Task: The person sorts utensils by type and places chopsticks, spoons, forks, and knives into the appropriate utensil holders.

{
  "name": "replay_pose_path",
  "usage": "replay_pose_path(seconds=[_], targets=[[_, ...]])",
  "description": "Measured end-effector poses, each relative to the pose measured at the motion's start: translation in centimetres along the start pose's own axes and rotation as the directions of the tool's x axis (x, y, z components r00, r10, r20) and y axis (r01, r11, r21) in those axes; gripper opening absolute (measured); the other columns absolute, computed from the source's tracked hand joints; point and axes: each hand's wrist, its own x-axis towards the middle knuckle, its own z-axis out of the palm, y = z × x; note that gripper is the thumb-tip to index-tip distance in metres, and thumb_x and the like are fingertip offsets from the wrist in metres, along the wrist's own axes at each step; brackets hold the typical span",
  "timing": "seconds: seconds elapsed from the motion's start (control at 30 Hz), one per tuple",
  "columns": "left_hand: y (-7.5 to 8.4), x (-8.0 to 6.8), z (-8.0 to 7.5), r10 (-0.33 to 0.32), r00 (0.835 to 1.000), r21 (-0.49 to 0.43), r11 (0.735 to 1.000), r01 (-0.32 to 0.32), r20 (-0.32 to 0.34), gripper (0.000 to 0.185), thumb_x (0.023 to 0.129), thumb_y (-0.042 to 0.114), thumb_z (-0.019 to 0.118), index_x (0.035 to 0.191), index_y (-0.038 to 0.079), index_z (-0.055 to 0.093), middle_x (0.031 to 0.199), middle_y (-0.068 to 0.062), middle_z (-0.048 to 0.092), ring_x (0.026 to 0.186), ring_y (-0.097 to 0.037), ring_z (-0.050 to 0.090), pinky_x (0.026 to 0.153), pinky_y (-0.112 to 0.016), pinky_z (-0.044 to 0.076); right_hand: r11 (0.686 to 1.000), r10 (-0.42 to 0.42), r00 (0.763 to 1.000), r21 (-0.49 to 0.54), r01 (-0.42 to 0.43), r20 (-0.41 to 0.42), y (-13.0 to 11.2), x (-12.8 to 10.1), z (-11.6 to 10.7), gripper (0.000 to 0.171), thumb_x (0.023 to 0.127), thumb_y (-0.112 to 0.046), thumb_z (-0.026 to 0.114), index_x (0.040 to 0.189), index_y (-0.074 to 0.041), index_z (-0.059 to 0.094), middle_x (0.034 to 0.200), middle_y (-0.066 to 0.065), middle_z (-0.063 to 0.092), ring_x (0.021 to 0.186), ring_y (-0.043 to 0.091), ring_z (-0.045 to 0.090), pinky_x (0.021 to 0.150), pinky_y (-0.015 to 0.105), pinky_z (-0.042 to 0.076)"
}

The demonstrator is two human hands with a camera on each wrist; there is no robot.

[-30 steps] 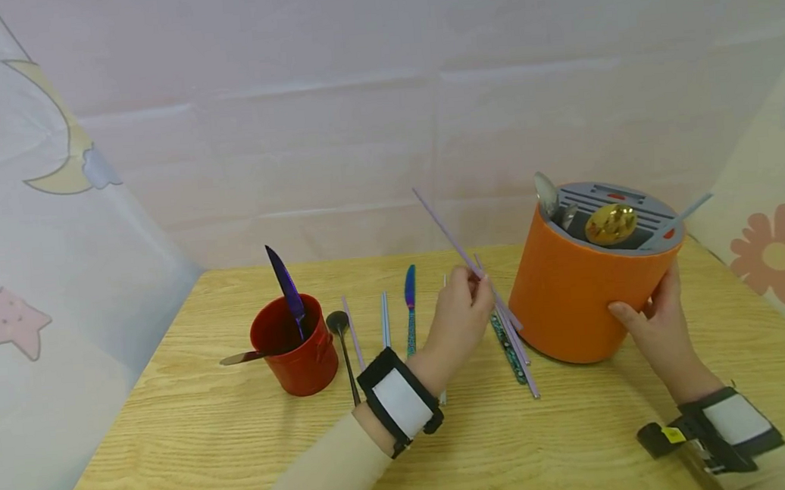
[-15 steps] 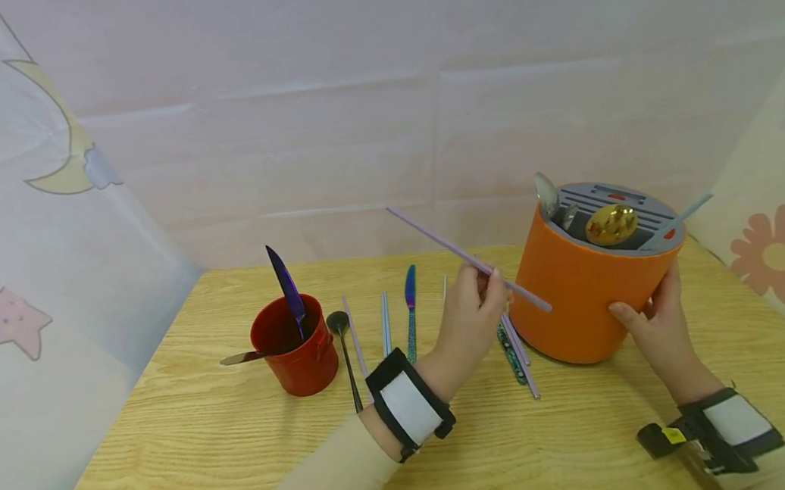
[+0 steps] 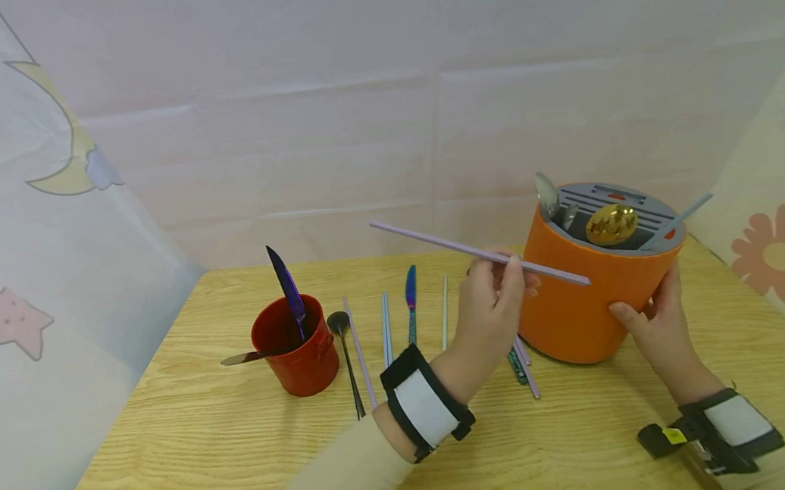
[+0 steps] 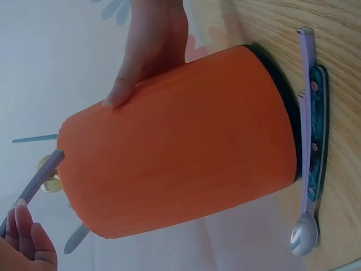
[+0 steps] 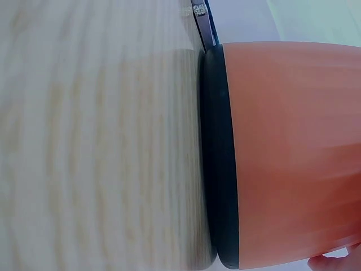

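Enclosing the scene, pale fabric walls printed with a moon, star and flower surround a light wooden table. On it stands an orange holder with cutlery in its grey slotted top; the right hand curls around its side. A red cup holds a knife. Loose cutlery lies between. The left hand pinches a lilac chopstick, raised nearly level before the holder.
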Motion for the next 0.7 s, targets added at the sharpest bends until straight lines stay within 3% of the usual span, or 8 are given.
replay_pose_path(seconds=[0.37, 0.57, 0.7], targets=[[0.5, 1.0, 1.1, 0.172, 0.985, 0.004, 0.985, -0.172, 0.018, 0.016, 0.102, 0.0, 0.036, 0.106, -0.012, 0.046, 0.093, -0.026, 0.056, 0.085, -0.034, 0.063, 0.081, -0.023, 0.053, 0.999, 0.042, 0.999, -0.029, -0.042, -0.011, -0.3, -0.1, 0.1, 0.092, 0.088, -0.006, 0.072, 0.155, -0.023, 0.012, 0.157, 0.006, 0.015, 0.137, 0.023, 0.018, 0.105, 0.015, 0.028], [0.3, 1.5, 1.7, 0.18, 0.982, 0.019, 0.983, -0.181, 0.056, 0.016, 0.103, 0.0, 0.035, 0.108, -0.012, 0.044, 0.096, -0.025, 0.055, 0.089, -0.032, 0.061, 0.084, -0.021, 0.051, 0.998, 0.05, 0.999, -0.042, -0.051, -0.014, -0.4, -0.1, 0.1, 0.09, 0.088, -0.005, 0.071, 0.155, -0.023, 0.013, 0.156, 0.006, 0.016, 0.137, 0.022, 0.019, 0.107, 0.016, 0.026], [0.2, 1.6, 2.0, 0.172, 0.981, 0.122, 0.976, -0.182, 0.084, 0.016, 0.104, 0.003, 0.035, 0.11, -0.007, 0.046, 0.097, -0.02, 0.059, 0.09, -0.023, 0.061, 0.081, -0.017, 0.049, 0.998, 0.047, 0.999, -0.045, -0.048, -0.012, -0.4, -0.1, 0.1, 0.089, 0.089, -0.004, 0.07, 0.155, -0.023, 0.013, 0.157, 0.006, 0.016, 0.137, 0.022, 0.02, 0.107, 0.016, 0.026]])
